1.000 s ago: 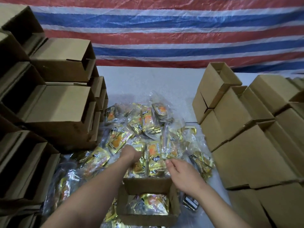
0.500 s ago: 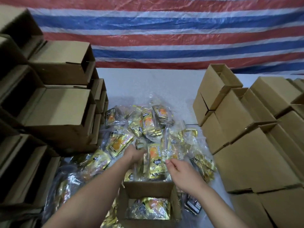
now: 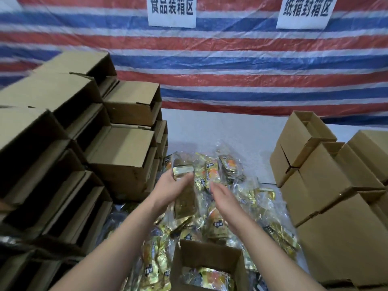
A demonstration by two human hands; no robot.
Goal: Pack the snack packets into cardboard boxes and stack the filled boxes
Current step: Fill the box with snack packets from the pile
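Over the bench (image 3: 210,127), early in this box's fill: left hand (image 3: 168,187) gripping a gold snack packet (image 3: 183,171), right hand (image 3: 223,195) relaxed and empty, open cardboard box (image 3: 206,254) holding few packets, big loose packet pile (image 3: 222,185) left, box stacks (image 3: 336,185) either side.

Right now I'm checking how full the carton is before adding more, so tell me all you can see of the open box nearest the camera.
The open box is plain brown corrugated cardboard, upright, with its top open, sitting at the bottom centre between the person's forearms. Its far wall and side walls show; the near edge runs out of the picture. Inside lies at least one gold and orange snack packet in clear wrap, well below the rim. Loose packets crowd its far and left sides. Neither hand touches it.
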